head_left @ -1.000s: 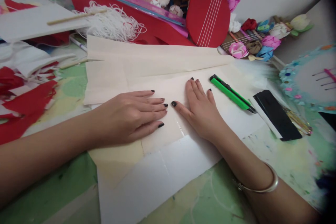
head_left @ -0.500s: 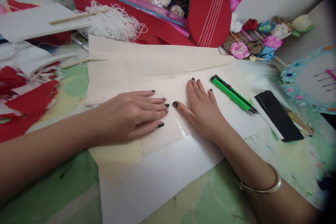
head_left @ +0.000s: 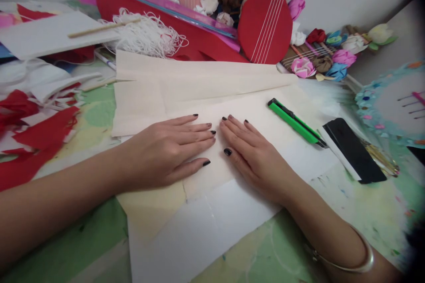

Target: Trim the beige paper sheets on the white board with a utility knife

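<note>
- Tabletop (head_left: 265,247): green, patterned, paint-flecked; underlies everything here.
- White sheet (head_left: 186,239): flat, jutting out on the near side below the paper.
- Cream paper (head_left: 139,93): mid-scene, over the white sheet, under both hands. Far part lies as a folded band, its edge slanting to the right. Slit at its far left edge.
- Red lute-shaped piece (head_left: 252,26): far side, right of centre, pale strings down its front; apart from the hands.
- Red scraps (head_left: 43,132): left side, mixed with white offcuts.
- White string (head_left: 149,35): loose tangle, far left, just beyond the paper.
- Left hand (head_left: 169,146): palm down on the paper, fingers straight and close, thumb a little apart. Grips nothing.
- Right hand (head_left: 259,154): also palm down, fingers near the left hand's tips with a narrow gap between. Flat, nothing held.
- Step in hand, by my reading: pressing or smoothing the cream paper onto the white sheet.
- Next move, I judge, calls for light, even pressure, fingers flat, so the paper neither creases nor slides.
- Green cutter (head_left: 295,121): right of the right hand, on the sheets, untouched.
- Bangle (head_left: 361,261): metal, on the right forearm.
</note>
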The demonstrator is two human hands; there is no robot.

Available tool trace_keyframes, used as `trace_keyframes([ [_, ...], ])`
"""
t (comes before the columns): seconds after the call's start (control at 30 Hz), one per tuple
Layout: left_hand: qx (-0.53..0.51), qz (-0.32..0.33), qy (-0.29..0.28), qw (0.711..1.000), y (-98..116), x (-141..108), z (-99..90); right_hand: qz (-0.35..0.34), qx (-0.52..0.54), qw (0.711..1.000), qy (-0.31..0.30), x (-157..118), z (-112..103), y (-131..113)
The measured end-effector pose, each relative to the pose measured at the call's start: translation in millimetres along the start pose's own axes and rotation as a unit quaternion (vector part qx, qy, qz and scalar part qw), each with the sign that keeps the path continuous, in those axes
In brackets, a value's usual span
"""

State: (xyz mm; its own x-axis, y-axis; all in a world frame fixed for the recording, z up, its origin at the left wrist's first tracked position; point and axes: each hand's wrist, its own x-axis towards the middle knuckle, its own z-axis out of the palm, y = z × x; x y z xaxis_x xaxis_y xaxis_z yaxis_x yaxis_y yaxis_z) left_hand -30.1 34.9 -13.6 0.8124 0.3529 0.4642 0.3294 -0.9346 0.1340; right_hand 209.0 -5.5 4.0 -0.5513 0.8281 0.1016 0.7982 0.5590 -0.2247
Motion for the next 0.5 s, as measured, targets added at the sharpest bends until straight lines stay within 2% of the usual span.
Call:
trace_keyframes([
  [0.27,0.009,-0.011,-0.044,0.999,-1.5,2.0,-2.7,-0.01,0.044,0.999,-0.002,1.1,0.7,6.0],
  [0.5,-0.018,-0.01,-0.034,0.999,-6.1,-0.2,-1.5,-0.015,0.053,0.998,-0.007,1.4,-1.5,8.3],
])
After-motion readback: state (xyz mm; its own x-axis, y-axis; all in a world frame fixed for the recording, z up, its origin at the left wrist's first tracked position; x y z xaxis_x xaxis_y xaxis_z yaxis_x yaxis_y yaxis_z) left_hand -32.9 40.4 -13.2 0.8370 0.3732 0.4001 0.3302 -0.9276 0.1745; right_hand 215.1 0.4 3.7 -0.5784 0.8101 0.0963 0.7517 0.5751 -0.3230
